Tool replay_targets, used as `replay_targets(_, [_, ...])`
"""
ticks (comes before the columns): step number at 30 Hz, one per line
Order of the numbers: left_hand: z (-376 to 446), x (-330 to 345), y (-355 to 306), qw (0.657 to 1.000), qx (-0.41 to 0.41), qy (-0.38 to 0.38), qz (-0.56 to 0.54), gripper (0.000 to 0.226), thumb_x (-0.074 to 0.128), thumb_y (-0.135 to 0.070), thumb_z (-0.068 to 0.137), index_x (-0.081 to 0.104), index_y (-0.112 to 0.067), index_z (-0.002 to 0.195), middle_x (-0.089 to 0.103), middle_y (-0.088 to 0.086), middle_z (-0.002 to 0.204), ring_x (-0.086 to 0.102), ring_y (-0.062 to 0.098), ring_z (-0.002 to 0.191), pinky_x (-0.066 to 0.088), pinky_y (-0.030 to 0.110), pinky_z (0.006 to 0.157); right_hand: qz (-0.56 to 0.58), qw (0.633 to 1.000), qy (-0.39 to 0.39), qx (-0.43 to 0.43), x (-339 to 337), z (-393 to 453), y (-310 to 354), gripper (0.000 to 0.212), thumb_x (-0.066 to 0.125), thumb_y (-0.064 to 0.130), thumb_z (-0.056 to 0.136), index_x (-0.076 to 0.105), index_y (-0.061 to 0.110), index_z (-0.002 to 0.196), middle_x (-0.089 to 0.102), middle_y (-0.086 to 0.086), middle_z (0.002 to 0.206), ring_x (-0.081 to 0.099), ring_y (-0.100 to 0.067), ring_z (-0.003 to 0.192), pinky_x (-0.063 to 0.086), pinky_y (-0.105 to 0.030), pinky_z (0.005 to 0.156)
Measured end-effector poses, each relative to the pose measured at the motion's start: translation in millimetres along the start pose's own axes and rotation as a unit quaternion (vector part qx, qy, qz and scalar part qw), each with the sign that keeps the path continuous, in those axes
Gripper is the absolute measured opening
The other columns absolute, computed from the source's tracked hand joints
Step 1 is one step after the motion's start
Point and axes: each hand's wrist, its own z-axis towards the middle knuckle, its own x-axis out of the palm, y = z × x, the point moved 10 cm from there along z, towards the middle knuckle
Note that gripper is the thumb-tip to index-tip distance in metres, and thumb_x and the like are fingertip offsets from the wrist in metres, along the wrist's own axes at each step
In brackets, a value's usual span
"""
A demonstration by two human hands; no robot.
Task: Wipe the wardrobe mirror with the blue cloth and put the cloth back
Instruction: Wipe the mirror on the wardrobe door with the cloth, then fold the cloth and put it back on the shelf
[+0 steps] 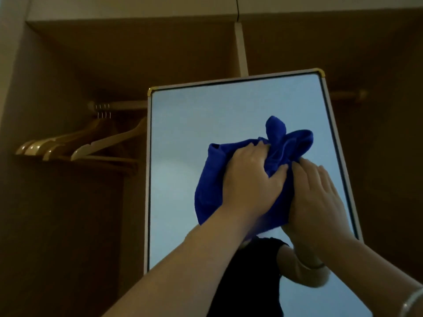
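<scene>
Where fingers [280, 172] clutch: blue cloth [212, 179]

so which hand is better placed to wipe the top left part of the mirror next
Left, probably. The left hand lies flat over the bunched blue cloth, nearer the mirror's upper left. The right hand grips the cloth near the right frame edge.

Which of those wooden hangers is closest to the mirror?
The rightmost hanger, at the end of the row on the rail. Its raised arm reaches the mirror frame; the others hang further left.
</scene>
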Motion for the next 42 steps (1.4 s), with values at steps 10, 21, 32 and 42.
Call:
replay_targets(10, [-140, 41, 0, 0.986, -0.084, 0.144, -0.015, 0.039, 0.056, -0.030, 0.089, 0.058, -0.008, 0.122, 0.062, 0.007, 0.121, 0.049, 0.022, 0.120, 0.031, 0.032, 0.110, 0.010, 0.968, 0.250, 0.026, 9, -119, 10, 0.058, 0.044, 0.022, 0.086, 0.029, 0.017, 0.142, 0.035, 0.000, 0.145, 0.030, -0.016, 0.134, 0.022, -0.035, 0.114])
replay_targets(21, [-332, 27, -10, 0.690, -0.633, 0.064, -0.345, 0.011, 0.068, -0.014, 0.083, 0.072, -0.010, 0.074, 0.073, 0.007, 0.070, 0.067, 0.026, 0.075, 0.052, 0.035, 0.068, 0.298, 0.838, 0.382, 0.252, 2, -260, 24, 0.052, 0.054, 0.028, 0.092, 0.031, 0.031, 0.138, 0.029, 0.010, 0.142, 0.025, -0.006, 0.135, 0.020, -0.013, 0.107])
replay_targets(32, [-338, 55, -56, 0.746, -0.555, 0.202, -0.310, 0.037, 0.063, -0.029, 0.084, 0.061, 0.003, 0.066, 0.065, 0.022, 0.070, 0.059, 0.029, 0.063, 0.046, 0.029, 0.057, 0.369, 0.815, 0.351, 0.277, -38, -285, -30, 0.021, 0.063, 0.021, 0.087, 0.048, 0.034, 0.083, 0.051, 0.021, 0.098, 0.048, 0.006, 0.093, 0.038, -0.010, 0.079])
replay_targets(42, [-401, 42, -72, 0.773, -0.560, 0.268, -0.130, 0.050, 0.051, -0.045, 0.089, 0.039, -0.011, 0.055, 0.036, 0.005, 0.052, 0.035, 0.015, 0.050, 0.027, 0.028, 0.051, 0.424, 0.795, 0.368, 0.229, -42, -316, -31, 0.015, 0.061, 0.020, 0.089, 0.053, 0.024, 0.077, 0.056, 0.009, 0.074, 0.052, -0.003, 0.067, 0.043, -0.018, 0.061])
